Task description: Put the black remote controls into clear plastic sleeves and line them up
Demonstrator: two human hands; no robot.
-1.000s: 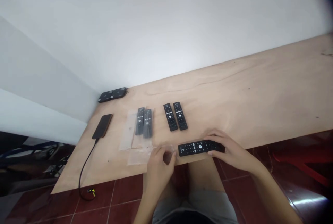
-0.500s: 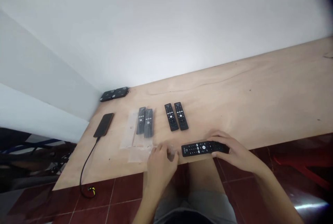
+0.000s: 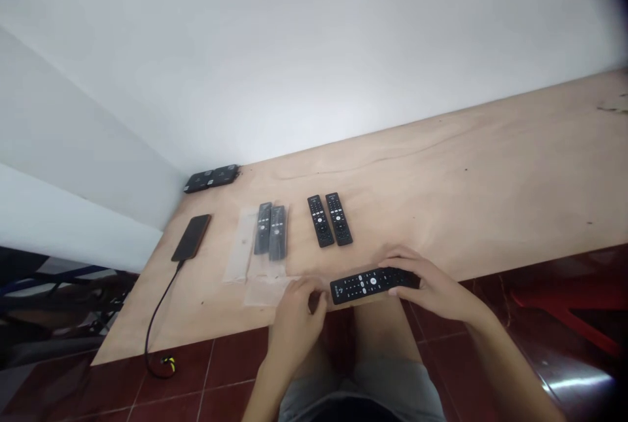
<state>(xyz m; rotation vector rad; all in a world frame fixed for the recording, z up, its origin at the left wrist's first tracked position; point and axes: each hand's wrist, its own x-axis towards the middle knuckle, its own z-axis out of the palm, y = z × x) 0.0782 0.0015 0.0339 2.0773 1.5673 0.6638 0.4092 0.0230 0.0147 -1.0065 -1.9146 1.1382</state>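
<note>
While a black remote point(image 3: 366, 285) sits at the near edge of the table point(image 3: 515, 193), the right hand point(image 3: 426, 283) holds one end, fingers on the far side and thumb on the near side. The left hand point(image 3: 298, 311) is beside the other end, its fingers curled narrow over a clear bag point(image 3: 265, 291); whether they pinch it, one cannot tell. The step looks like lining up remote and bag. The next move seems to need the bag's mouth open. Farther back lie two bagged remotes point(image 3: 277, 232) and two bare remotes point(image 3: 320, 220).
</note>
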